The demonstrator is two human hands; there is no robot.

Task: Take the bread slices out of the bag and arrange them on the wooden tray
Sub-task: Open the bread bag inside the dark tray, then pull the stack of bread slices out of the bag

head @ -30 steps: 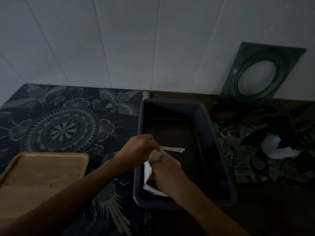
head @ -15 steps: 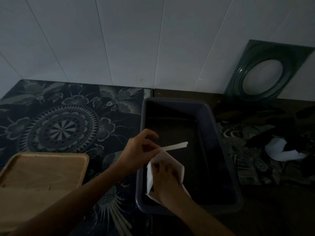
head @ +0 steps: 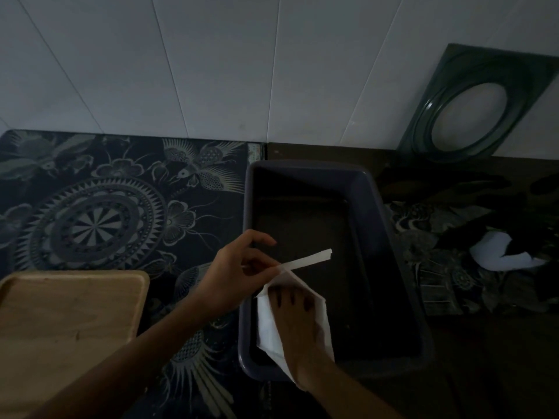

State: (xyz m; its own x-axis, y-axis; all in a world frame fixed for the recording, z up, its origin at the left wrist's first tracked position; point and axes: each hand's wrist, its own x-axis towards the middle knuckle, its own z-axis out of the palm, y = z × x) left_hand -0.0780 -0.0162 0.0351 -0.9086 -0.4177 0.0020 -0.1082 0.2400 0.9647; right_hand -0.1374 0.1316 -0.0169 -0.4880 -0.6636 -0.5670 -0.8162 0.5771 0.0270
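Note:
The scene is dim. A white bag (head: 266, 325) stands at the near left corner of a dark plastic tub (head: 384, 237). My left hand (head: 233, 276) pinches the bag's open top edge, whose flap sticks out to the right. My right hand (head: 298, 322) reaches into the bag's mouth with its fingers inside. No bread slice shows; the bag hides its contents. The wooden tray (head: 69, 313) lies at the lower left with nothing on it.
A patterned dark mat (head: 99, 219) covers the counter left of the tub. A green frame with a round hole (head: 472, 107) leans on the white wall at the back right. A white scrap (head: 499, 252) lies among dark objects on the right.
The bag has been lifted and pulled wider at its mouth. My right hand has gone from resting on the bag to reaching inside it. My left hand keeps hold of the flap.

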